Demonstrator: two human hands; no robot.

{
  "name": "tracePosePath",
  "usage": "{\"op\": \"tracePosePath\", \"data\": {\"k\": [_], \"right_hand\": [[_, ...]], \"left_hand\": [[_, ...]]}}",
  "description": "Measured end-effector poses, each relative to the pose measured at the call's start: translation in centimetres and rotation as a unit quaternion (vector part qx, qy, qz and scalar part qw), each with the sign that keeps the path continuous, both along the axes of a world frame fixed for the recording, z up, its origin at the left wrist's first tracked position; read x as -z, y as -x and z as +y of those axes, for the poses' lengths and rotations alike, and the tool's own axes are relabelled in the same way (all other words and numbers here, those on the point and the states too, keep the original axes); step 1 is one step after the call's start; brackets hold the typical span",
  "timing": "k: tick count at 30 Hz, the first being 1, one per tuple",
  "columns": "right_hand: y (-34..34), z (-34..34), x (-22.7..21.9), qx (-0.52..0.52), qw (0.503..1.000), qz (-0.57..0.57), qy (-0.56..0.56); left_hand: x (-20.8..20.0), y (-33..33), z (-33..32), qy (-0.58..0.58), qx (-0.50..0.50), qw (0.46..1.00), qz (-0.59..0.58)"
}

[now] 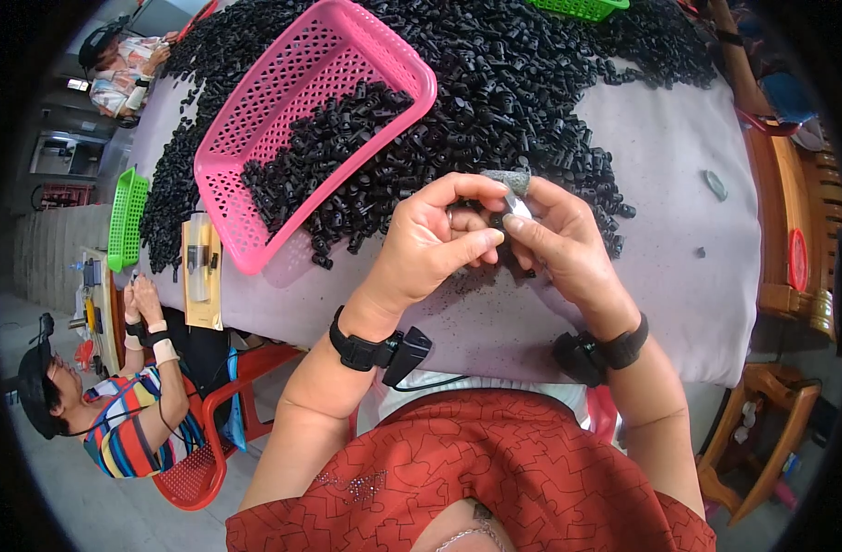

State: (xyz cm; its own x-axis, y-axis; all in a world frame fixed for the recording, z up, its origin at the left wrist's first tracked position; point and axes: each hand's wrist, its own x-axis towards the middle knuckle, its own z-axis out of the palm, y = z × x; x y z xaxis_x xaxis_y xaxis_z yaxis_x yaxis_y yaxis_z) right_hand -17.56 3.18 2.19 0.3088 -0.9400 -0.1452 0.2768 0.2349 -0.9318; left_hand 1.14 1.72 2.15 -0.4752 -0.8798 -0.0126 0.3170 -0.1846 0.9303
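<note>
My left hand (439, 239) and my right hand (564, 244) meet in front of the heap of small black plastic parts (495, 101). Between thumb and fingers, my right hand pinches a small shiny metal piece (517, 206), perhaps a blade. A grey speckled wrap (507, 180) sits at the tip of its index finger. My left thumb and index finger are closed close to the metal; what they hold is mostly covered by the fingers. Dark crumbs lie on the cloth below. A pink perforated basket (255, 110) lies tipped on its side, black parts spilling from it.
A green basket (128, 219) stands at the table's left edge, another green basket (582, 7) at the far side. Near the left edge lies a yellow board (203, 308) with a clear tube. A grey-green oval piece (715, 185) rests at right. Co-workers sit at left, one on a red chair (214, 442).
</note>
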Motion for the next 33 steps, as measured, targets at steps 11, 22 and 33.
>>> {"op": "tracePosePath", "data": {"k": [11,22,33], "right_hand": [[0.1,-0.1,0.4,0.021,1.0,0.003,-0.008],[-0.1,0.0,-0.1,0.031,0.999,0.025,0.004],[0.1,0.3,-0.8,-0.083,0.995,-0.046,0.01]], "left_hand": [[0.9,0.3,-0.2,0.185,-0.036,0.976,-0.107],[0.5,-0.4,-0.7,-0.024,-0.026,0.999,-0.013],[1.2,-0.9,-1.3,-0.149,0.013,0.978,0.148]]}}
